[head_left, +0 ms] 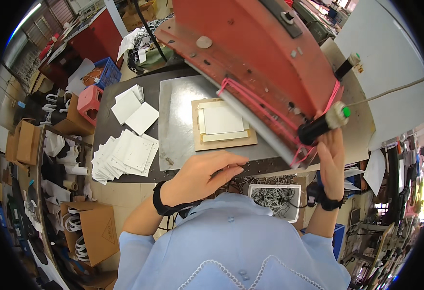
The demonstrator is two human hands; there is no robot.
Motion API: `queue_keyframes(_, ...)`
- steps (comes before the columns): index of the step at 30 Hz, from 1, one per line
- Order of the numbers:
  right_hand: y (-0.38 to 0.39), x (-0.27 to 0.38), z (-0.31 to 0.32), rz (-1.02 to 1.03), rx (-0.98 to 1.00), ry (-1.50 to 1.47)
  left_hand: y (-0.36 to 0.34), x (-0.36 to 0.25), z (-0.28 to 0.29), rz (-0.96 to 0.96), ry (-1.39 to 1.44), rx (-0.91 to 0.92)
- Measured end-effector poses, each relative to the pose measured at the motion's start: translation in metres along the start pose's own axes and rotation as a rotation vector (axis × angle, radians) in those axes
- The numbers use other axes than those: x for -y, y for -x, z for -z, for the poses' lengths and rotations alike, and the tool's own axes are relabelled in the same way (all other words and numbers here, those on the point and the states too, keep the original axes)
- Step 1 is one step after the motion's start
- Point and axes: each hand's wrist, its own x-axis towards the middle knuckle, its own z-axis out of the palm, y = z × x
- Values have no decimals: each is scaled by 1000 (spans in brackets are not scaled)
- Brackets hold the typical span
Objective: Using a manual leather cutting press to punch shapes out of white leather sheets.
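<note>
Thin white rectangular sheet [223, 120] lies on the flat tan board [201, 144], atop the grey metal plate [174, 116]; I judge it light, bendable, best taken by an edge. Big red metal machine arm [265, 53] looks heavy, rigid; black cylindrical handle [312, 130] seems its hold. My right hand [332, 154] meets that handle, closure unclear; left hand [195, 171], loosely curled, visibly empty.

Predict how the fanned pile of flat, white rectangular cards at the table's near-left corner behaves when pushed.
The fanned white cards would probably slide apart, as they overlap loosely. Each is likely fairly stiff: they lie flat with straight edges. Singles should be light, looking thin.
</note>
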Motion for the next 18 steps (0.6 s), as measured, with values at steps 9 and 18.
queue_keyframes(9, -74, 1, 92, 174, -521, 268, -38, -27, -7, -208, 357, -111)
queue_keyframes(18, -79, 4, 38, 98, -281, -279, 6, -45, 17, 32, 587, -507)
